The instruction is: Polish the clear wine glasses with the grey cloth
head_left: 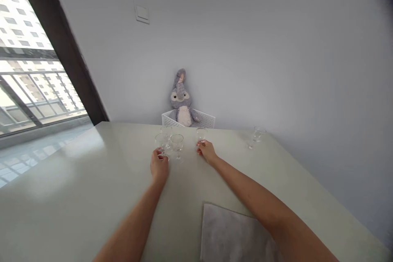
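My left hand (159, 166) has its fingers closed round the stem of a clear stemmed glass (161, 139) on the pale table (101, 180). Close beside that one stand another stemmed glass (177, 142) and, behind them, a third glass (166, 130). To the right, my right hand (206, 150) pinches a separate stemmed glass (202, 133) low, near its stem. The fingers partly hide the lower parts of both held glasses.
Toward the far right edge, one more clear glass (257, 134) appears tilted. A grey cloth (230, 233) lies at the near side, under my right forearm. Behind the table, a plush toy (181, 98) sits in a white perforated basket (207, 120) against the wall.
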The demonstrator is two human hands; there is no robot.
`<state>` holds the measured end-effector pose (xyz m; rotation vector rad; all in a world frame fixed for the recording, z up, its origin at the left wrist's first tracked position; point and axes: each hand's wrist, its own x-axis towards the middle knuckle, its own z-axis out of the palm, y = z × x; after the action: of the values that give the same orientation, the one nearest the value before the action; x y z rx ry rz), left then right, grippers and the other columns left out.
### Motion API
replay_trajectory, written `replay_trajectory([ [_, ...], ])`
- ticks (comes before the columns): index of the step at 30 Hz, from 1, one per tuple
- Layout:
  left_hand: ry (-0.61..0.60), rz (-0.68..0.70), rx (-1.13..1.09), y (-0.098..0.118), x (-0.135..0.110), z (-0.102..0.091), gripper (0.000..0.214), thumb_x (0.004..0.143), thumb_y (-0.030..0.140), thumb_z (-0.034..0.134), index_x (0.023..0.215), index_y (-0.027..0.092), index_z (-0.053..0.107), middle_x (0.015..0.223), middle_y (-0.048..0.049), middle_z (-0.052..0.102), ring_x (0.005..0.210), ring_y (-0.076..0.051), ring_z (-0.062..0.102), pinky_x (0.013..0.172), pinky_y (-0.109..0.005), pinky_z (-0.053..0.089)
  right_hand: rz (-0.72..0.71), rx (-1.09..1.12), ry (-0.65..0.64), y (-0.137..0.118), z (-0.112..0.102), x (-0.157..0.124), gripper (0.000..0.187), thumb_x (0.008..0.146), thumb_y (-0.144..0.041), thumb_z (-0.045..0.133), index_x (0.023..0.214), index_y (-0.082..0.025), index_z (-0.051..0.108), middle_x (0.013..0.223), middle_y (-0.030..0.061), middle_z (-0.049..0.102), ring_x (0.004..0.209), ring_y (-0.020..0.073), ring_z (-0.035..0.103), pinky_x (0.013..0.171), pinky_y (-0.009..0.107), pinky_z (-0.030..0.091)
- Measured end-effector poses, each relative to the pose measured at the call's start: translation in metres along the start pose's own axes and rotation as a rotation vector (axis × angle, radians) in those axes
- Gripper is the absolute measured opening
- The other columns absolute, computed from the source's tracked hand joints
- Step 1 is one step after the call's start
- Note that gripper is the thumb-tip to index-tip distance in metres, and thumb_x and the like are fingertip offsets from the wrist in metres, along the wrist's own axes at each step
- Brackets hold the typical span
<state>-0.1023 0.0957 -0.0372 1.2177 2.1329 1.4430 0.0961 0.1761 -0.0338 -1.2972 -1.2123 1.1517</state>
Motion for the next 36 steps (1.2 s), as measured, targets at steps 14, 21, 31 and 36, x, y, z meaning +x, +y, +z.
replay_trajectory([
  [14,-0.01,0.023,0.009,-0.002,0.0,0.003,0.034,0.071,0.013,0.048,0.104,0.022,0.048,0.093,-0.0011,0.055,0.07,-0.01,0.054,0.064,-0.023,0.041,-0.034,-0.1,-0.171,-0.007,0.081,0.003,0.012,0.066,-0.02,0.055,0.074,-0.014,0.061,0.061,-0.0008,0.058,0.048,0.0084,0.049,0.042,0.016,0.04],
  [21,-0.015,0.03,0.018,-0.001,0.0,0.0,0.034,0.07,0.013,0.048,0.103,0.022,0.049,0.097,-0.0021,0.054,0.069,-0.01,0.054,0.065,-0.024,0.041,-0.039,-0.036,-0.019,-0.002,0.037,-0.013,0.037,0.06,-0.017,0.056,0.097,-0.02,0.059,0.099,0.0037,0.06,0.052,0.0065,0.053,0.042,0.017,0.041],
  [31,0.02,-0.035,-0.023,0.0,0.003,-0.001,0.037,0.071,0.015,0.047,0.107,0.023,0.047,0.1,-0.002,0.059,0.074,-0.012,0.054,0.065,-0.025,0.04,0.049,0.065,0.851,0.001,-0.175,0.003,0.029,0.07,-0.022,0.043,0.099,-0.024,0.04,0.079,-0.0018,0.05,0.048,0.0066,0.045,0.042,0.018,0.037],
  [36,0.031,-0.049,-0.039,0.002,0.001,-0.002,0.037,0.07,0.013,0.046,0.106,0.023,0.047,0.099,-0.0014,0.058,0.073,-0.011,0.054,0.064,-0.024,0.04,0.087,0.116,0.783,-0.002,-0.21,0.02,0.038,0.062,-0.017,0.056,0.098,-0.021,0.044,0.078,-0.0029,0.051,0.045,0.0046,0.043,0.041,0.019,0.039],
])
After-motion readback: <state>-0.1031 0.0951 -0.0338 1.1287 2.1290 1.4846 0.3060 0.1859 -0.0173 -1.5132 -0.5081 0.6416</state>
